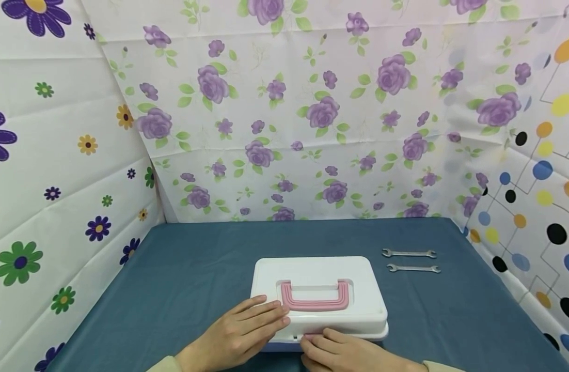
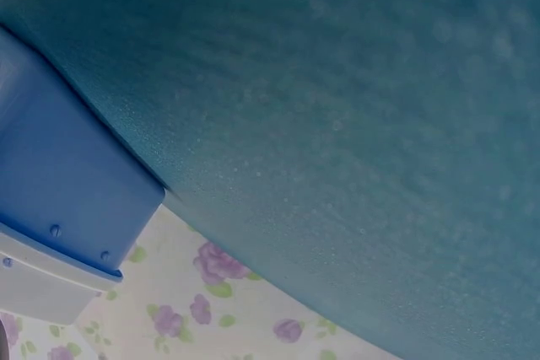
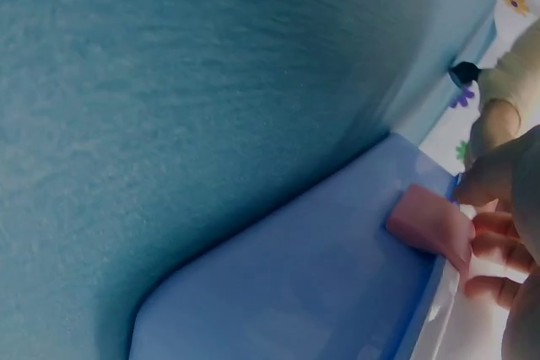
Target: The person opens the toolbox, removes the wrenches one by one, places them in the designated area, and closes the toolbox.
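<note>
A storage box with a white lid [image 1: 312, 268], a pink carry handle [image 1: 316, 304] and a blue base [image 3: 278, 284] stands closed at the near middle of the table. My left hand [image 1: 242, 330] lies across the lid's front left part with its fingers extended beside the handle. At the front edge my right hand [image 1: 337, 352] has its fingers bent over a pink latch [image 3: 430, 221], which tilts outward from the base in the right wrist view. My left wrist view catches the blue side of the base [image 2: 67, 158] but not the left fingers.
Two open-ended wrenches, a rear one [image 1: 409, 253] and a front one [image 1: 413, 268], lie side by side right of the box. A dark teal cloth [image 1: 196, 268] covers the table. Patterned curtains [image 1: 289, 129] enclose the back and both sides.
</note>
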`<state>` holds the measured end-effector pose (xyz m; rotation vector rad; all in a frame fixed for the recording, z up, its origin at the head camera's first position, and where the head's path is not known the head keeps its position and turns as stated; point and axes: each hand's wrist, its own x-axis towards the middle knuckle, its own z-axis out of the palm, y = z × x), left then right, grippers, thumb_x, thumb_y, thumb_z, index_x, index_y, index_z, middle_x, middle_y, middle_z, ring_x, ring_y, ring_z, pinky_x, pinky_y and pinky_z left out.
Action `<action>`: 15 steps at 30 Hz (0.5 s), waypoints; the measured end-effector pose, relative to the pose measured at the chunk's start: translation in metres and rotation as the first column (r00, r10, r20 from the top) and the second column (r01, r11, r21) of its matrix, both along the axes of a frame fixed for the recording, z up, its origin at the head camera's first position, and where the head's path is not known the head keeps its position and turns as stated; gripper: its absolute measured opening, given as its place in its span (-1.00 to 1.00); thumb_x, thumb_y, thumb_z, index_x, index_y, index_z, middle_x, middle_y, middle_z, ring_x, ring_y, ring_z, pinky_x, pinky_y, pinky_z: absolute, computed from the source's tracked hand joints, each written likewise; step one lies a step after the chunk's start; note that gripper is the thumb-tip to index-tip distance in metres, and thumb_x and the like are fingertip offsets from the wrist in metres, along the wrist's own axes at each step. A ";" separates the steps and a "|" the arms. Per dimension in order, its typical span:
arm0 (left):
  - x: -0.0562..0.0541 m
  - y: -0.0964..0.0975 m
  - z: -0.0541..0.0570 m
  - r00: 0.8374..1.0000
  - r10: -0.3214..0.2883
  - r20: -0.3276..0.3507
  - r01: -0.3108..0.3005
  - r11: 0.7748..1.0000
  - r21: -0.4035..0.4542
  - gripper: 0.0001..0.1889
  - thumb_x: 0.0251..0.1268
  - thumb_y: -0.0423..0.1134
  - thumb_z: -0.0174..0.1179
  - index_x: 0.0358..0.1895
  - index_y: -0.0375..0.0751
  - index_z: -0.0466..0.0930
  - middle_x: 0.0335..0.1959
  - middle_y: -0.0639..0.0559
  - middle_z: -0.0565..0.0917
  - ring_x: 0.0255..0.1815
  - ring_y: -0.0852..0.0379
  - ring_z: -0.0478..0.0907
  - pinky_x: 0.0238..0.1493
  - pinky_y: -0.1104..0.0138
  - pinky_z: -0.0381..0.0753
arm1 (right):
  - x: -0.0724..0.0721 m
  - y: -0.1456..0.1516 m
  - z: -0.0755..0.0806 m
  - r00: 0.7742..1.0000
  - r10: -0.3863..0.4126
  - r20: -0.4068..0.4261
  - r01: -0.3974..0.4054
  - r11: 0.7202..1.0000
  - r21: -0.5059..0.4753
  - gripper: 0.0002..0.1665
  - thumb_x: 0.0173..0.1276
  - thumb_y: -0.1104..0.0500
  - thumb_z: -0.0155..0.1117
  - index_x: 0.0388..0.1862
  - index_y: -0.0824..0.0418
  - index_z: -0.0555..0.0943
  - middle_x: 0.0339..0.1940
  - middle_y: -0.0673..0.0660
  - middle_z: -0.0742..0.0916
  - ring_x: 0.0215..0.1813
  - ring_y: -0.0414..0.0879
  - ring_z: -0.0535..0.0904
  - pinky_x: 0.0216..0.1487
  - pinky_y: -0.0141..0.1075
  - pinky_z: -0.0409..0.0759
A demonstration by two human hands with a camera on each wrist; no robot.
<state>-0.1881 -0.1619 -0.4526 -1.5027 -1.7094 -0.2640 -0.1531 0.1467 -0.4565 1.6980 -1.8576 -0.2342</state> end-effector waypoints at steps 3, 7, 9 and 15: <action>0.000 0.000 0.000 1.000 0.000 -0.001 0.000 1.000 -0.001 -0.63 0.70 -0.20 0.03 0.30 -0.33 0.63 0.33 -0.17 0.63 0.31 -0.02 0.61 0.41 0.10 0.50 | -0.001 0.003 0.005 0.998 0.029 0.051 -0.030 0.999 0.016 -0.61 0.73 -0.08 -0.03 0.25 0.00 0.63 0.32 0.00 0.63 0.32 -0.18 0.50 0.33 -0.34 0.47; 0.001 0.000 -0.001 1.000 0.004 0.013 -0.004 1.000 -0.002 -0.63 0.71 -0.19 0.02 0.31 -0.32 0.62 0.34 -0.16 0.62 0.31 -0.01 0.61 0.42 0.11 0.49 | 0.000 0.007 0.016 0.989 0.064 0.132 -0.063 0.998 -0.007 -0.62 0.73 -0.07 -0.02 0.29 0.02 0.60 0.36 0.01 0.60 0.33 -0.17 0.49 0.34 -0.36 0.46; 0.002 0.001 0.000 1.000 0.001 0.017 -0.001 1.000 0.000 -0.63 0.71 -0.20 0.01 0.31 -0.32 0.62 0.34 -0.16 0.62 0.30 -0.02 0.62 0.42 0.11 0.49 | 0.002 0.009 0.027 0.976 0.089 0.197 -0.081 0.995 -0.049 -0.60 0.73 -0.04 0.00 0.34 0.07 0.57 0.37 0.03 0.59 0.32 -0.16 0.50 0.35 -0.37 0.47; -0.001 0.006 0.009 0.999 -0.032 0.041 0.030 0.998 0.051 -0.67 0.67 -0.22 0.08 0.25 -0.30 0.68 0.23 -0.13 0.70 0.22 0.02 0.67 0.33 0.16 0.58 | -0.009 0.018 0.074 0.954 0.152 0.259 -0.058 0.940 -0.337 -0.64 0.69 0.16 0.03 0.30 0.20 0.62 0.24 0.16 0.66 0.18 -0.04 0.63 0.18 -0.19 0.65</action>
